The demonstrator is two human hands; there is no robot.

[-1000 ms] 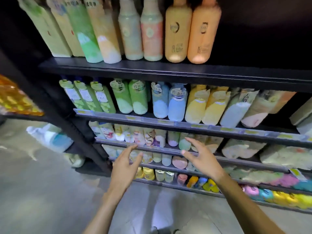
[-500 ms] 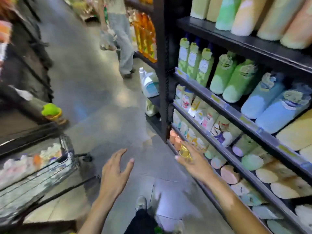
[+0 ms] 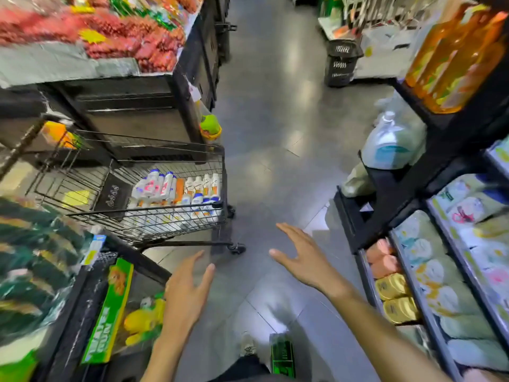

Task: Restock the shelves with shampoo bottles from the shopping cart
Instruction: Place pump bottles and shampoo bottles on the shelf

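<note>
Over the floor (image 3: pixel 275 150), hands (image 3: pixel 187 293) (image 3: pixel 303 257) now near the cart (image 3: pixel 148 212).

The left forearm (image 3: pixel 165 354) and right forearm (image 3: pixel 385 326) are bare from the wrists down to the bottom edge of the view, and the left hand (image 3: pixel 187 293) and right hand (image 3: pixel 303 260) are bare as well. Low in the middle shows a leg in dark trousers (image 3: pixel 239 368), ending in a pale grey lace-up shoe (image 3: pixel 248 346). A black-and-green shape (image 3: pixel 282 357) just beside the shoe is too blurred to tell.
</note>
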